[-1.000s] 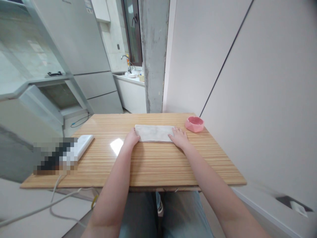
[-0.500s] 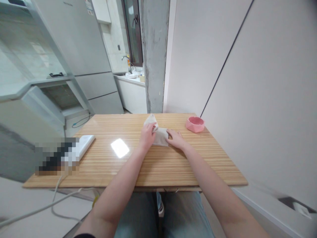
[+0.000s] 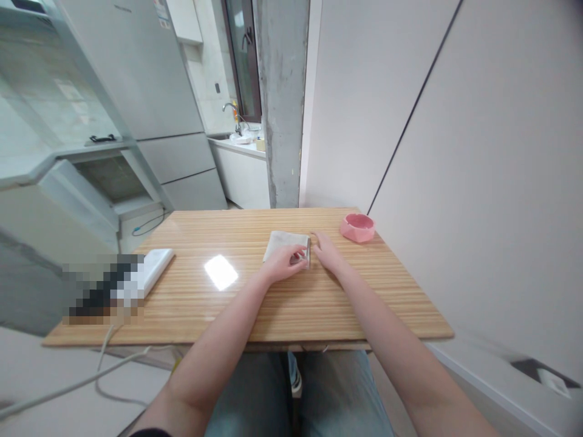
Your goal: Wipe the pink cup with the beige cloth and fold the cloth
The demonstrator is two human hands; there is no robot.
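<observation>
A pale grey folded cloth (image 3: 282, 240) lies flat on the wooden table, a little beyond its middle. My left hand (image 3: 283, 263) reaches across the near part of the cloth. Its thumb and fingers are bent around the cloth's right edge, partly covering it. My right hand (image 3: 328, 254) rests on the table just right of the cloth, with the fingers apart and holding nothing. The fingertips there are close to the cloth's edge.
A pink faceted bowl (image 3: 357, 228) stands at the table's far right corner, close to the wall. On the left are a white flat object (image 3: 157, 267) and a blurred-out dark item. A pale cable (image 3: 104, 355) hangs off the table's left front edge.
My left hand has brought the cloth's raised left flap over to the right and down, so the cloth lies smaller and flat. My right hand has come off the cloth, slightly right.
</observation>
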